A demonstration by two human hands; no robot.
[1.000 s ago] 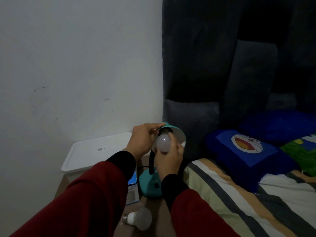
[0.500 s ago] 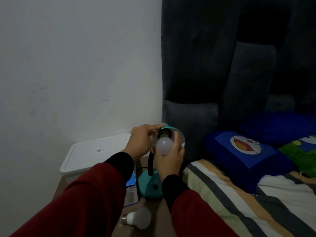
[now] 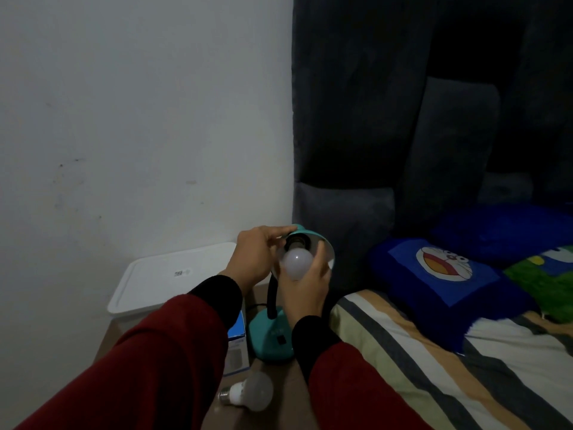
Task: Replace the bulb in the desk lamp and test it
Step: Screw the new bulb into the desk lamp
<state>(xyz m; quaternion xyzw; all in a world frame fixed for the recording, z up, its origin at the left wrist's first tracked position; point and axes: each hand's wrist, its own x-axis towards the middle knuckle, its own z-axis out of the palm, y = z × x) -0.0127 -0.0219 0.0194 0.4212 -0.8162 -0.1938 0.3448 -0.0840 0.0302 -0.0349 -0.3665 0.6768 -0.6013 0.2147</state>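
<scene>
The step in hand looks like threading a round frosted white bulb [image 3: 296,262] into the socket of the small teal desk lamp [image 3: 273,333]; whether it is going in or coming out cannot be told for certain, though a second white bulb [image 3: 248,393] lying loose on the brown counter [image 3: 279,395] in front of the lamp's base suggests a swap is under way. To do it well, the bulb's neck should stay in line with the dark socket [image 3: 297,242] so the thread does not cross, and it should be turned with light finger pressure, never squeezed. The shade must be held steady, since the black gooseneck will otherwise give under the twist.

The left hand [image 3: 259,256] is closed over the top of the teal shade [image 3: 310,238], bracing it. The right hand [image 3: 307,285] cups the bulb from beneath, fingers wrapped round the globe. The bulb sits at the mouth of the shade, above the lamp's base, its neck meeting the socket.

The bulb is matt, pale and unlit, with a faint highlight. A blue and white carton [image 3: 237,346] stands just left of the lamp's base, and a white lidded bin [image 3: 167,274] sits behind it.
</scene>
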